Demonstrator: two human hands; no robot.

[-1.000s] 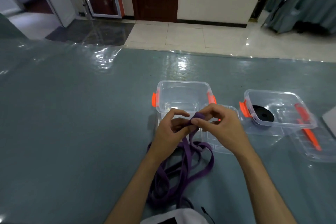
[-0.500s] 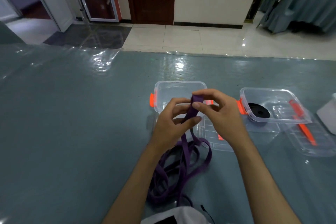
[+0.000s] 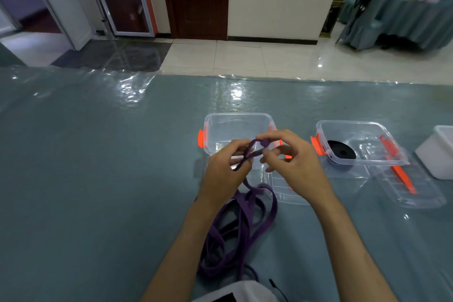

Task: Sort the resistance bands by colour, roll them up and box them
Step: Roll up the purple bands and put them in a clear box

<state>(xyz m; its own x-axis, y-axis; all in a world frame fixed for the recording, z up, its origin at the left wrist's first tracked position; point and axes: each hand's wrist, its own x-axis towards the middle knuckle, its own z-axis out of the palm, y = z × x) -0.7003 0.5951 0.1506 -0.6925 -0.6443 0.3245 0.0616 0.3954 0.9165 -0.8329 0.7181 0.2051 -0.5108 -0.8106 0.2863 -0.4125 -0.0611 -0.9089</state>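
At the table [image 3: 98, 179], we see both hands raised over the near box [image 3: 239, 130], starting a roll at one end of the purple band [image 3: 241, 223]. The right hand [image 3: 291, 167] pinches the folded tip of the band between thumb and forefinger, the other fingers spread loosely. The left hand [image 3: 225, 171] has its fingers curled around the strap just below, feeding it up; we judge that this grip keeps the strap flat and taut so the first turn comes out tight. The rest of the band trails down from the left hand and lies in loose loops on the table between the forearms, close to the body, where it can pay out freely as the roll grows.

The near box stands open and bare just behind the hands, its orange clips [image 3: 201, 138] turned out and its lid [image 3: 284, 189] lying flat beside it. We take it as the place meant for the purple roll, set within short reach. To the right, well apart, a second box [image 3: 355, 142] already holds a rolled black band [image 3: 342, 152] against its near-left wall, with its own lid [image 3: 411, 186] beside it. A white tub [image 3: 438, 152] sits at the right edge.

By our reading, black is sorted and boxed, while purple is only at its first turn. The strap is springy, so the pinch probably must hold or the coil will unwind.
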